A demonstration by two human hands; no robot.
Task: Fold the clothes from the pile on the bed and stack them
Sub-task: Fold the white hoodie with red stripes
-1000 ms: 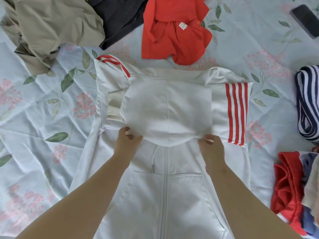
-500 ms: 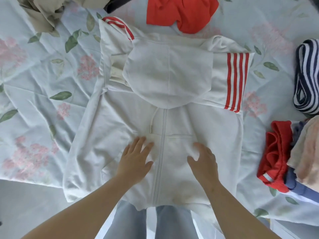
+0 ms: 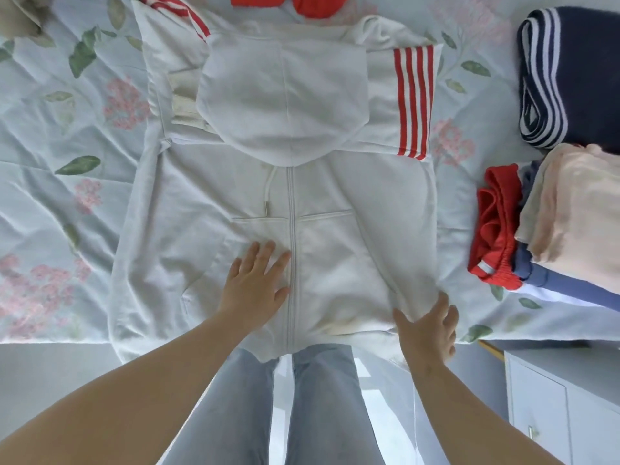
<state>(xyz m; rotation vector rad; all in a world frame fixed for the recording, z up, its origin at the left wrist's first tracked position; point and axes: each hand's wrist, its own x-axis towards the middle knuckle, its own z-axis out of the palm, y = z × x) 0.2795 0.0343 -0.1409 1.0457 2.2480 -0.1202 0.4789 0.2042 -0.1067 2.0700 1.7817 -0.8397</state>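
Observation:
A white zip hoodie point(image 3: 335, 250) with red sleeve stripes lies flat on the bed, hood folded down over the chest and both sleeves folded in. My left hand point(image 3: 255, 286) presses flat on the hoodie just left of the zip, fingers straight. At the hoodie's lower right corner, by the bed edge, my right hand point(image 3: 427, 325) rests with spread fingers. A stack of folded clothes point(image 3: 567, 229) in red, blue and peach sits to the right. Behind it lies a folded navy striped garment point(image 3: 567, 75).
The floral bedsheet point(image 3: 67, 182) covers the bed, its edge running just below the hoodie's hem. A red garment point(image 3: 302, 3) and a beige one point(image 3: 20, 15) lie at the far side. A white cabinet point(image 3: 563, 407) stands at the lower right. My jeans-clad legs point(image 3: 302, 404) are below the hem.
Both hands left the hood's edge and came down the hoodie's front. The left hand stays flat beside the zip; the right hand slid out to the lower right corner. The view tilted down.

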